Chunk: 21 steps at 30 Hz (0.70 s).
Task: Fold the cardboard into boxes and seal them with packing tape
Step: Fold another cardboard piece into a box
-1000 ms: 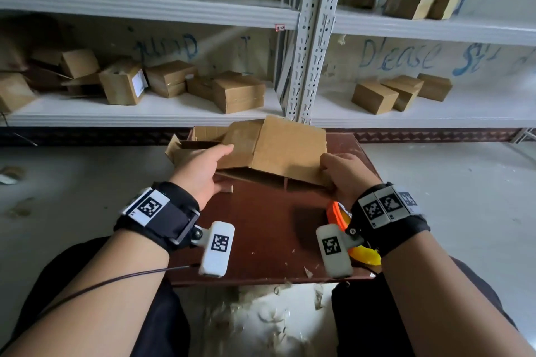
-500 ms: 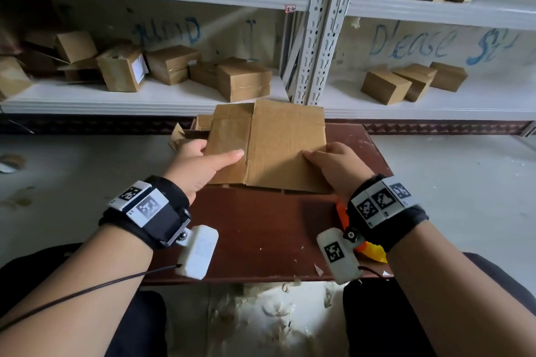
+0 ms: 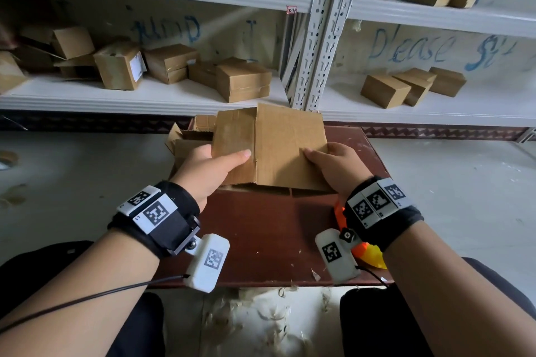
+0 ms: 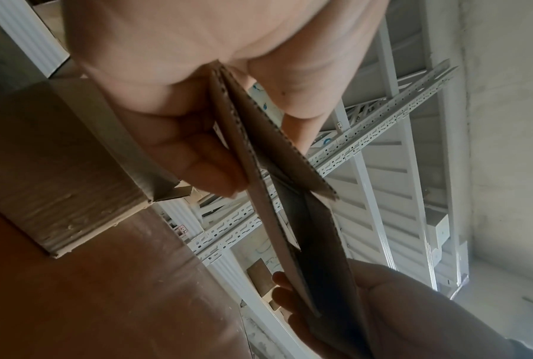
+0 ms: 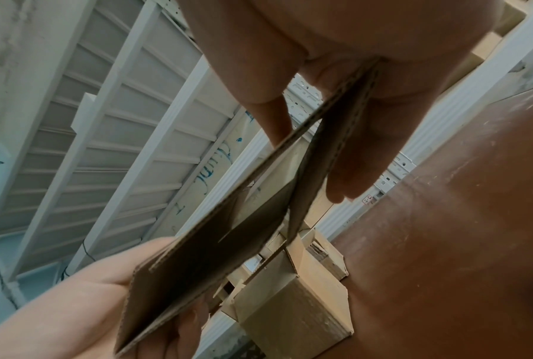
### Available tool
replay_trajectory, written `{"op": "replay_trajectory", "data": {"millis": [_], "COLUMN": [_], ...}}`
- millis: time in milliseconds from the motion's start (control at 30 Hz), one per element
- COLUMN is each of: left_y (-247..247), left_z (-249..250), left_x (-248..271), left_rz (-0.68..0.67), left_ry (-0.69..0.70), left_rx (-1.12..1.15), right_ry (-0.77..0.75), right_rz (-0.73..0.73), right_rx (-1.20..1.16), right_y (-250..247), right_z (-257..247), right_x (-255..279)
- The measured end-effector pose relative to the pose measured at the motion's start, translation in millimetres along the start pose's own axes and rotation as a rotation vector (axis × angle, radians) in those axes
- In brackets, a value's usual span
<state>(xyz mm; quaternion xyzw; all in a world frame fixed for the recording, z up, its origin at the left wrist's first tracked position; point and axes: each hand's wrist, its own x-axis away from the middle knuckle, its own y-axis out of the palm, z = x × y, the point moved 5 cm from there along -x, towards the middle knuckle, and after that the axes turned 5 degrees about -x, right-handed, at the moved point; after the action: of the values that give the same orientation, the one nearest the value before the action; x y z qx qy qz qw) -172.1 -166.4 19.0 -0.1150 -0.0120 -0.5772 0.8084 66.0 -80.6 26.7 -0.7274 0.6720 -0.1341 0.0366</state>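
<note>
A flattened brown cardboard blank [image 3: 278,148] is held above the far half of the brown table [image 3: 269,235], tilted up toward me. My left hand [image 3: 214,168] pinches its left edge, thumb on top and fingers beneath. My right hand [image 3: 333,165] pinches its right edge the same way. In the left wrist view the cardboard blank [image 4: 277,175] shows two layers slightly parted, and the right wrist view shows the same cardboard blank [image 5: 252,206] gaping between both hands. An orange and yellow tape dispenser [image 3: 368,252] lies on the table's right edge, mostly hidden under my right wrist.
An open, part-folded box [image 3: 188,139] sits on the table's far left behind the blank. White metal shelves [image 3: 162,95] beyond the table hold several closed cardboard boxes [image 3: 243,81]. Paper scraps [image 3: 261,319] litter the floor between my knees.
Both hands lifted the cardboard blank off the table and tilted it up toward me. My left hand moved from the open box onto the blank's left edge.
</note>
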Motion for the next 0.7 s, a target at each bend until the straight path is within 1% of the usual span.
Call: {"op": "replay_trajectory", "data": {"millis": [100,200,300,467,567,700], "left_y": [1,6,12,19,25,28], "left_z": [-1,0,3,8,13,14], "left_x": [-1,0,1,7,10,16], "left_rz": [0.004,-0.052,-0.110,-0.152,-0.185,-0.190], "left_ry": [-0.028,-0.049,-0.041,-0.071,-0.059,-0.088], "left_rx": [0.021,0.049,0.014,-0.020,0.043,0.134], "right_ry": [0.009,0.020,0.032,-0.036,-0.043,-0.056], "right_rz": [-0.013,-0.048,-0.073,-0.026,-0.012,-0.052], "right_rx": [0.003,-0.004,-0.030,-0.058,-0.064,-0.058], "right_y": [2,7,13,22,27,32], "right_z": [-2,-3,-2,-5,-6,-4], "right_x": [2,6,10,16,20,24]}}
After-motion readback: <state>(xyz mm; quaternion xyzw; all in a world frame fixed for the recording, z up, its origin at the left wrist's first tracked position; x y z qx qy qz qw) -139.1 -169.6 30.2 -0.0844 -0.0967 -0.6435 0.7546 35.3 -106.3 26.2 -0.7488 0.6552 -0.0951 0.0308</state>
